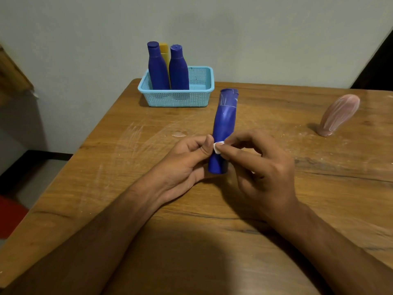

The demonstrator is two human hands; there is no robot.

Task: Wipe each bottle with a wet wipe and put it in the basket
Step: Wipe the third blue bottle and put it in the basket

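Note:
A blue bottle (225, 122) with white smears near its cap stands tilted over the middle of the table. My left hand (187, 160) grips its lower part, thumb on the front. My right hand (261, 165) pinches a small white wet wipe (218, 146) against the bottle's side. Behind, a light blue mesh basket (200, 96) holds two upright blue bottles (157, 67) (178, 69) and a yellow bottle (164, 52) behind them.
A pink bottle (338, 114) streaked with white stands tilted at the right of the wooden table (297, 199). A small wet spot (178, 133) lies left of the held bottle. The wall rises just behind the basket. The table's left edge runs diagonally.

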